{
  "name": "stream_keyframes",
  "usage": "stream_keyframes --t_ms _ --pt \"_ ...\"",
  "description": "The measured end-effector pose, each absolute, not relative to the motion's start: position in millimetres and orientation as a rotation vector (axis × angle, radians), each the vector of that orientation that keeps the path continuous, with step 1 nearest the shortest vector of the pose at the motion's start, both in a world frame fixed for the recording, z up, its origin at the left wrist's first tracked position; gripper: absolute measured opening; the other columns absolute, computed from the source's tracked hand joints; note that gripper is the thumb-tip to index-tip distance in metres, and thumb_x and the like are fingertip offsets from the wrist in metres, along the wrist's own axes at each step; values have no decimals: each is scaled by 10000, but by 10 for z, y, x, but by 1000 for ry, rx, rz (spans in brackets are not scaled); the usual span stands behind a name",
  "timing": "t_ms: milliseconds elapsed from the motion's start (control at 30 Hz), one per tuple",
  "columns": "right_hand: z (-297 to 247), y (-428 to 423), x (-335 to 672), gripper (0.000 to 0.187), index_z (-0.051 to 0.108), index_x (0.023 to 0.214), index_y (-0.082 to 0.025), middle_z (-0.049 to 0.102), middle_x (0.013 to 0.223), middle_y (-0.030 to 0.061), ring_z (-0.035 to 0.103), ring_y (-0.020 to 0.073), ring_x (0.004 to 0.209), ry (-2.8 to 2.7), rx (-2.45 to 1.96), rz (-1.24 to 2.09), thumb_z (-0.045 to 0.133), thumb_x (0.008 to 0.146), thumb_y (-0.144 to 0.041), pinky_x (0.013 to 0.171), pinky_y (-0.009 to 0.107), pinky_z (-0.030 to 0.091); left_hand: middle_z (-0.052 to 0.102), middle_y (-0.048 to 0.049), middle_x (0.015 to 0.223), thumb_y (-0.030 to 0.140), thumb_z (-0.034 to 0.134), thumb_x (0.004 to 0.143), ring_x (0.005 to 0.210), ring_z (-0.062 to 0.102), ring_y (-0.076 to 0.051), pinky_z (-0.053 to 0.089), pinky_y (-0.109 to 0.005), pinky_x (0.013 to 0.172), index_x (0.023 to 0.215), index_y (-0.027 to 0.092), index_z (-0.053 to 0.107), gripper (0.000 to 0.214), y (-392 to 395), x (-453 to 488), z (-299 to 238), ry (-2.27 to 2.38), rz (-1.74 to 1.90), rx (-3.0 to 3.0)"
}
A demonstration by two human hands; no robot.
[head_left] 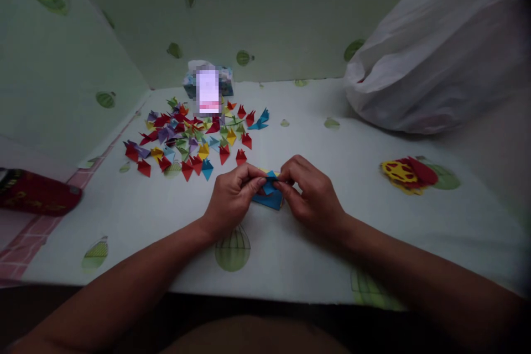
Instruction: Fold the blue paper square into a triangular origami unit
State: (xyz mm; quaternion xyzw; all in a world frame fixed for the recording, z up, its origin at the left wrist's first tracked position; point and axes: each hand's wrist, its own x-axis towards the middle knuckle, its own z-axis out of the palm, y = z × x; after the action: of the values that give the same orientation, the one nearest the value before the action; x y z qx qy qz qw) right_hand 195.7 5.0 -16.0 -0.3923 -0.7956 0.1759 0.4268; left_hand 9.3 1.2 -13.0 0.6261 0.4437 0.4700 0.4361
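Between my two hands is a small folded piece of blue origami paper [270,185]. My left hand [234,193] pinches its left side between thumb and fingers. On the opposite side, my right hand [309,191] grips it the same way, fingers curled. Just beneath lies a stack of square paper [271,201], blue on top with a yellow edge showing behind. Beyond my left hand spreads a pile of small folded paper cranes [191,135] in red, yellow, green, purple and blue.
At the back, a phone with a blurred screen [208,90] leans before a tissue box [227,82]. A big white plastic bag [418,66] stands at right, with red and yellow cut-outs [409,173] in front. A dark red package [41,193] lies far left.
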Motion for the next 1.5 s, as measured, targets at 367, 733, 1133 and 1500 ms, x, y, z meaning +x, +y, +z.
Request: stream_keyframes --t_ms 367,733,1133,1500 --pt "-144 106 1947 361 537 720 -176 544 598 -36 477 101 588 -1123 -1007 1678 796 764 -424 617 260 367 624 4 830 298 679 909 701 624 -109 542 -221 669 1105 187 656 226 93 49 -115 1076 1260 1508" --pt "-142 128 1929 321 567 675 -155 566 548 -46 486 69 481 -873 -839 2012 841 711 -319 549 238 410 728 -34 920 147 625 850 814 693 -140 562 -242 750 1036 193 702 207 49 56 -95 904 1116 1586" --pt "-134 101 1940 343 573 792 -160 596 632 -32 511 72 509 -1017 -872 1964 789 794 -426 549 232 415 731 -13 771 216 771 781 697 668 -117 541 -217 669 839 172 730 83 78 62 -130 1017 1139 1513" --pt "-142 89 1955 231 635 880 -174 588 732 -9 500 111 657 -1622 -995 1211 742 843 -375 593 251 391 705 3 700 258 843 707 637 650 -112 537 -224 633 784 159 711 183 66 104 -111 1051 1153 1215"
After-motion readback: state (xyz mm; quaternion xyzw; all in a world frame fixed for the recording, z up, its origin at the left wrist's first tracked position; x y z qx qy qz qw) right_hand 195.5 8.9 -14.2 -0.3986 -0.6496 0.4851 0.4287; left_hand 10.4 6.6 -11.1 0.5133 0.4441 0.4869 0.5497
